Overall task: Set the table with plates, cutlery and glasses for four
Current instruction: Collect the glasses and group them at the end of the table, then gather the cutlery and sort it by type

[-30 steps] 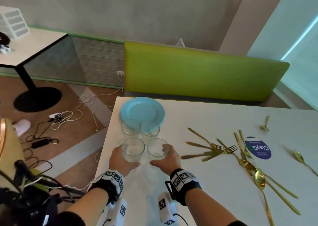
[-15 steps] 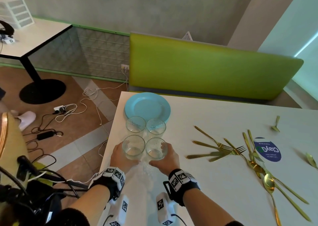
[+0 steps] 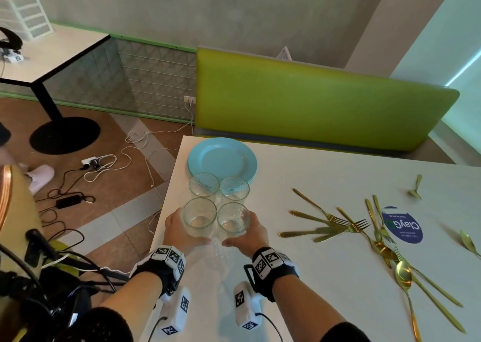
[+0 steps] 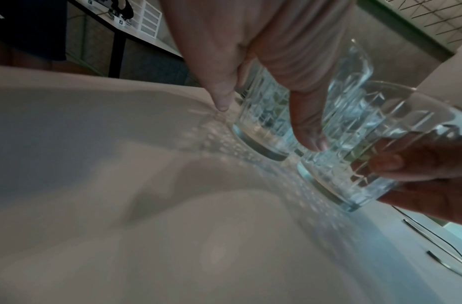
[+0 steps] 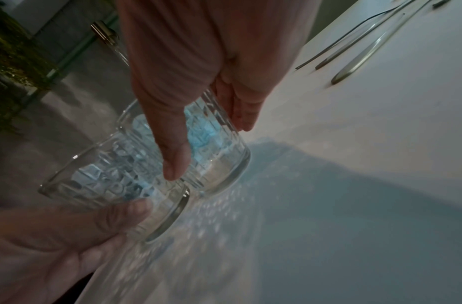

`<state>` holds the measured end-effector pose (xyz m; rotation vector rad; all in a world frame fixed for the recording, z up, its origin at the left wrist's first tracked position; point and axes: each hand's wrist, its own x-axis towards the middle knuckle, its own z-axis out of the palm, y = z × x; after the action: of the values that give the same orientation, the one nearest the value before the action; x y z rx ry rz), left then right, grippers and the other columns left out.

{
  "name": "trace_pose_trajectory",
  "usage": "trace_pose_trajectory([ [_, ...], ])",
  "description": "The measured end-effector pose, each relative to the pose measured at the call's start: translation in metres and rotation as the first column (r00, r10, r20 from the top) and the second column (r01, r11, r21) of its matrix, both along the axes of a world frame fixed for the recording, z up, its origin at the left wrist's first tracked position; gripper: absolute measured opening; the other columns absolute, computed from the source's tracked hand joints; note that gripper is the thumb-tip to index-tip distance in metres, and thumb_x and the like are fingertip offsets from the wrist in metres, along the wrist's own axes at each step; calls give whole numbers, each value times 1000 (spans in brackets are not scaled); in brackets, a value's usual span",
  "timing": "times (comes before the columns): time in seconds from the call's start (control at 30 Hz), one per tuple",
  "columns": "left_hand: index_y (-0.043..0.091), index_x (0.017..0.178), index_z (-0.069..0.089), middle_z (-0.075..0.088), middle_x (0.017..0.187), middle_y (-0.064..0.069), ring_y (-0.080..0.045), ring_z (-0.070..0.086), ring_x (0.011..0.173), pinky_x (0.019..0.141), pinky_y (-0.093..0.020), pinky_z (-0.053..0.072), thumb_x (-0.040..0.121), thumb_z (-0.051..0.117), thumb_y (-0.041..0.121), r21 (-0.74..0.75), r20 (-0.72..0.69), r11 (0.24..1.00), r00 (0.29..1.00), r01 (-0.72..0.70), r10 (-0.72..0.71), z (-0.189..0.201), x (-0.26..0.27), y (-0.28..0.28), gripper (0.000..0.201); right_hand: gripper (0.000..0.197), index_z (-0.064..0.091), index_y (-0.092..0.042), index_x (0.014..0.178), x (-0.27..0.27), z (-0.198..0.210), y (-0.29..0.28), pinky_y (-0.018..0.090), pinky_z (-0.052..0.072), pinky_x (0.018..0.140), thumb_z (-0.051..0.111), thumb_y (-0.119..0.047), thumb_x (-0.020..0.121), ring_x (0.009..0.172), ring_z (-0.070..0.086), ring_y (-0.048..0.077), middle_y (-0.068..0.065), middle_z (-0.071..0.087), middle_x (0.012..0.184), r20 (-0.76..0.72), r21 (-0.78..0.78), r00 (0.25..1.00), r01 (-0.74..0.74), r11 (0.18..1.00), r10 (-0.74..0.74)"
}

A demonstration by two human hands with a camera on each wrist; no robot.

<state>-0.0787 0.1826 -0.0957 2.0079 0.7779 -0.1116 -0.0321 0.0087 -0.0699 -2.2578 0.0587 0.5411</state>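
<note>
Four clear patterned glasses stand in a tight square near the left edge of the white table (image 3: 312,185). My left hand (image 3: 182,228) grips the near-left glass (image 3: 200,218), which shows in the left wrist view between thumb and fingers (image 4: 261,115). My right hand (image 3: 250,231) grips the near-right glass (image 3: 233,219) (image 5: 219,162). Each wrist view also catches the other hand's glass (image 4: 375,148) (image 5: 113,181). The two far glasses (image 3: 204,184) (image 3: 234,188) stand free. Behind them lies a stack of light blue plates (image 3: 222,157). Gold forks, knives and spoons (image 3: 338,223) lie scattered to the right.
A round blue sticker (image 3: 402,224) lies among the cutlery. A green bench back (image 3: 312,102) runs along the table's far side. The table's left edge (image 3: 161,211) is close beside my left hand. Cables (image 3: 99,164) and another table (image 3: 46,55) are on the floor side to the left.
Both hands keep the same hold on the two near glasses. The head view has shifted slightly; nothing on the table has visibly moved.
</note>
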Motion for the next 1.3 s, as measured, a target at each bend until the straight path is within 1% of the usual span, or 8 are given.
trace_pose_trajectory([
  [0.2,16,149,8,9,154,-7,-25,9,144,118,-46,19,39,95,23,-12,151,999,988,-41,42,36,-13,-7,141,103,23,-16,146,2,8,-2,29,40,103,85,-20,65,131,43,23,8,48,139,-65,-68,997,-50,996,46],
  [0.3,16,149,7,10,154,-7,-26,9,142,117,-48,17,18,87,58,36,233,999,972,-30,21,56,-16,-13,159,108,14,-16,150,3,13,-9,31,40,105,84,-15,67,133,41,24,9,42,144,-89,-81,996,-38,996,31],
  [0.37,13,149,9,12,153,-9,-26,11,141,116,-46,15,2,56,88,105,321,994,947,-37,2,66,-15,-17,172,108,14,-16,150,5,18,-18,32,42,105,84,-13,67,133,43,23,9,42,144,-76,-88,997,-5,996,-2],
  [0.53,7,145,21,23,148,-13,-27,18,139,116,-42,13,15,40,99,188,469,982,880,-19,-73,89,7,-45,160,96,26,-14,146,14,35,-53,30,41,105,83,-13,68,130,47,23,11,45,142,-22,-112,993,113,987,-117],
  [0.73,-5,126,49,51,128,-22,-38,45,122,104,-34,24,63,69,38,248,534,958,805,144,-259,120,51,-105,79,74,39,-14,137,23,59,-118,19,42,92,78,-15,74,120,54,19,9,54,132,20,-127,971,239,963,-239],
  [0.87,5,114,59,57,119,-14,-18,54,91,83,-19,37,83,65,10,232,511,920,765,315,-391,127,82,-154,32,60,47,-11,131,27,70,-169,8,48,78,74,-19,78,101,60,16,7,60,126,59,-182,961,277,943,-271],
  [0.97,10,112,60,60,118,-6,-14,54,87,81,-20,40,87,60,13,256,411,857,753,447,-515,125,106,-191,25,50,56,-10,124,33,74,-206,24,45,92,72,-23,79,113,57,20,5,61,124,71,-269,958,288,919,-279],
  [1.3,11,124,56,49,134,-10,-25,47,125,103,-30,38,92,51,13,323,-160,634,700,703,-696,61,193,-285,32,16,67,-16,94,87,54,-317,28,48,93,71,-20,80,105,60,20,5,67,106,46,-308,936,345,887,-348],
])
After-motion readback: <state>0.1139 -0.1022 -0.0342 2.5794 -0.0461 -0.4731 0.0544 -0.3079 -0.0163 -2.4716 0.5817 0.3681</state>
